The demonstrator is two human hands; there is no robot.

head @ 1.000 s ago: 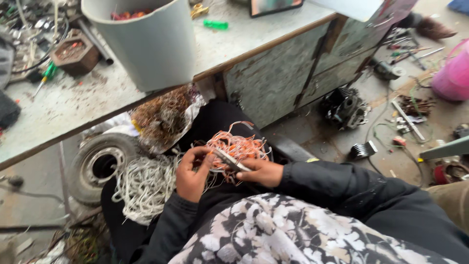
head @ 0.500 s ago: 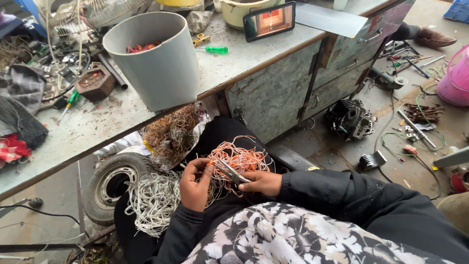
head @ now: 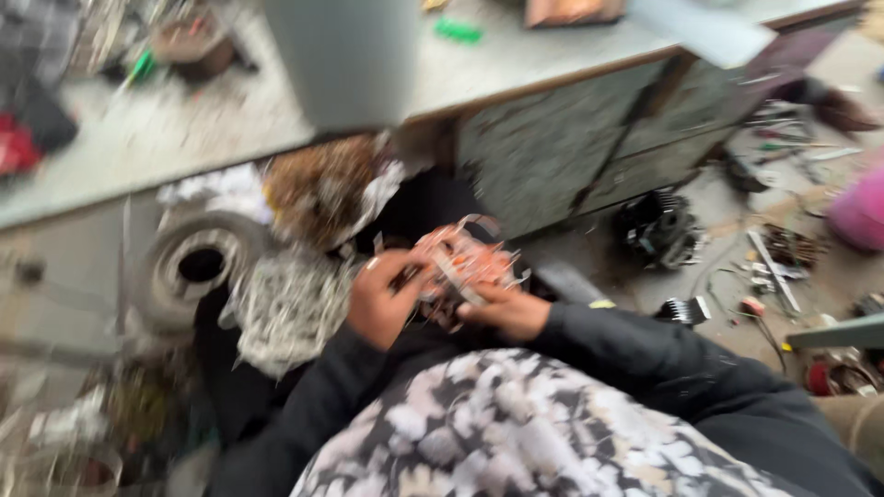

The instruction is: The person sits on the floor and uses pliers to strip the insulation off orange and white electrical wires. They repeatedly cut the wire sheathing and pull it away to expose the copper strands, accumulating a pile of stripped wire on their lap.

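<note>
Workshop floor and a cluttered grey table [head: 516, 64] fill the blurred view. At frame centre, a tangle of orange wire [head: 458, 258] lies between both hands. Left hand [head: 379, 299], just left of the tangle, is closed on its strands. Right hand [head: 506, 311], directly below it, grips a thin metal tool [head: 465, 294]; blur hides its tip. Left of the hands lie a white wire bundle [head: 290, 308] and a small wheel [head: 193, 267].
</note>
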